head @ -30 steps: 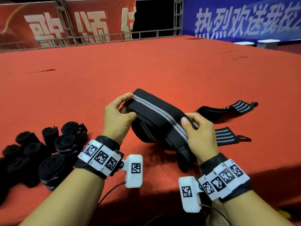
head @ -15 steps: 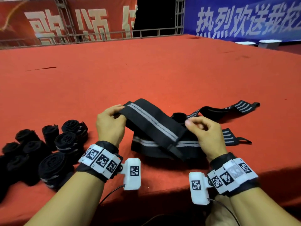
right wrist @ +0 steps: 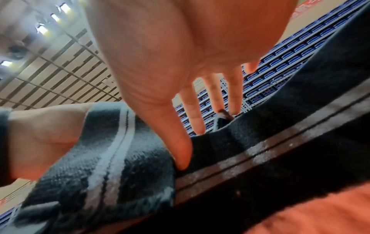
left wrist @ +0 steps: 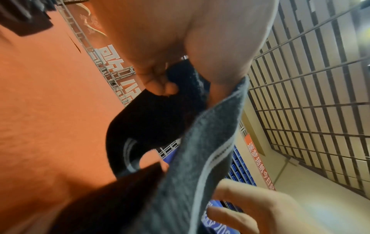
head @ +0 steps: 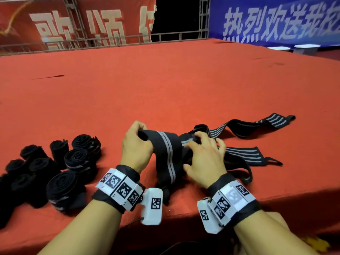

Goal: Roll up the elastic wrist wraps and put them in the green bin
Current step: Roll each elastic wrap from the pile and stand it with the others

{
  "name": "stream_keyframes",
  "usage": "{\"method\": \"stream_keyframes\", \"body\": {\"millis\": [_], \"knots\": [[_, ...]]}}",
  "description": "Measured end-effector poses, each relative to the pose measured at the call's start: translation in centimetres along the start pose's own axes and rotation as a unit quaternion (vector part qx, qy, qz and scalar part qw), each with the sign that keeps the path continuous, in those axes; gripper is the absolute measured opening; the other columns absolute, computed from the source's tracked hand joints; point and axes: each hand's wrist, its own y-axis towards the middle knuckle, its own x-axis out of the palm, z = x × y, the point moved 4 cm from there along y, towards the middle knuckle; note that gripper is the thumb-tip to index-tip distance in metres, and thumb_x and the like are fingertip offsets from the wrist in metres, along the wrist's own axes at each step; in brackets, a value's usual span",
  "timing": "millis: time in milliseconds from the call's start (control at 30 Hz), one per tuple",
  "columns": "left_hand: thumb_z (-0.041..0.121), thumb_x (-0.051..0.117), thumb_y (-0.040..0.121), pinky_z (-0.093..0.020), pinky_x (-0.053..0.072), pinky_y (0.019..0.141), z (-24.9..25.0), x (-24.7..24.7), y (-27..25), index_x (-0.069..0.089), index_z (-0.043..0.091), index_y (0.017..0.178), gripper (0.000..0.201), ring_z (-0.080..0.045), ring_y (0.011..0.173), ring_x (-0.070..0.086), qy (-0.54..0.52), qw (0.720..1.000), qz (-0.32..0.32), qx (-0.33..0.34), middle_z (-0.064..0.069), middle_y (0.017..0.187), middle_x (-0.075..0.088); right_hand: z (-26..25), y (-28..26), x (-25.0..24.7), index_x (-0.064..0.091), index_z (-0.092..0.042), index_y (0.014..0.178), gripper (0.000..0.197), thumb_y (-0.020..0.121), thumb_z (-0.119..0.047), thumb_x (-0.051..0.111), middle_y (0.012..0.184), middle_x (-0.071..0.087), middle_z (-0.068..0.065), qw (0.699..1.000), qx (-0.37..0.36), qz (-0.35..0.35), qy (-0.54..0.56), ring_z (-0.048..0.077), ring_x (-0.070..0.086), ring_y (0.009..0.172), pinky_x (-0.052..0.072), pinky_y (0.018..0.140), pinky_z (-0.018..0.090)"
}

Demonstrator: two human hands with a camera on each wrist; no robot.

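A black elastic wrist wrap (head: 166, 151) with two grey stripes drapes from my left hand (head: 139, 130) down to the red table near the front edge. My left fingers curl round and pinch its upper end; the left wrist view shows that left hand (left wrist: 160, 85) pinching the wrap (left wrist: 202, 158). My right hand (head: 202, 144) hovers over the wrap's far part with fingers spread and straight. In the right wrist view the right thumb (right wrist: 183, 158) touches the wrap (right wrist: 120, 155). No green bin is in view.
Several rolled black wraps (head: 73, 161) lie in a pile at the left. Two unrolled striped wraps (head: 272, 122) (head: 244, 155) lie to the right of my hands. The red cloth table (head: 165, 80) stretches far back; its front edge is just under my wrists.
My right hand has let go of its pinch on the wrap and spread its fingers over it. The hands came closer together, and the wrap now hangs slack from the left hand.
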Motion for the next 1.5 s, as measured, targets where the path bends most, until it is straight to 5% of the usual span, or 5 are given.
{"method": "stream_keyframes", "body": {"millis": [200,500,633,1067,1500], "knots": [[0.032,0.064,0.076,-0.042,0.056,0.077,-2.6,1.4,-0.7,0.067,0.024,0.09,0.017,-0.031,0.086,0.069,0.14,0.974,-0.163,-0.074,0.0,0.087,0.073,-1.4,-0.7,1.4,0.057,-0.027,0.124,0.049,0.077,-0.029,0.07,0.164,-0.001,-0.005,0.998,-0.017,-0.06,0.018,0.03,0.031,0.129,0.035,0.104,0.037],[0.033,0.065,0.088,-0.042,0.021,0.117,-0.7,4.8,-1.2,0.053,0.051,0.135,0.052,-0.012,0.147,0.03,0.191,0.927,-0.322,0.018,0.017,0.156,0.04,-0.2,0.0,1.8,0.065,-0.011,0.08,0.018,0.069,0.003,0.062,0.147,0.04,-0.017,0.981,-0.08,-0.037,0.171,0.019,0.064,0.104,0.052,0.084,0.037],[0.0,0.057,0.096,-0.013,0.048,0.092,-0.4,6.4,-1.6,0.054,0.036,0.13,0.05,-0.001,0.109,0.062,0.027,0.91,-0.415,0.001,0.011,0.123,0.066,0.7,-0.2,2.0,0.07,-0.01,0.088,0.026,0.069,0.006,0.062,0.145,0.044,-0.014,0.971,-0.091,-0.033,0.217,0.013,0.06,0.112,0.049,0.094,0.026],[0.037,0.075,0.083,-0.041,0.059,0.08,-3.1,7.5,-1.1,0.072,0.029,0.091,0.012,-0.014,0.084,0.071,0.119,0.958,-0.259,-0.017,0.009,0.084,0.076,1.4,0.6,2.0,0.009,-0.011,0.159,0.098,0.078,0.005,0.062,0.147,0.047,0.007,0.967,0.003,-0.116,0.225,0.012,0.051,0.128,0.023,0.092,0.007],[0.024,0.066,0.084,-0.028,0.028,0.049,-2.2,7.2,-1.3,0.038,0.019,0.053,0.042,-0.018,0.053,0.029,0.104,0.964,-0.23,-0.088,0.013,0.039,0.035,1.7,-0.1,2.0,0.015,-0.017,0.161,0.102,0.073,0.009,0.06,0.152,0.048,-0.015,0.967,-0.042,-0.114,0.222,0.02,0.051,0.132,0.031,0.094,0.012]]}}
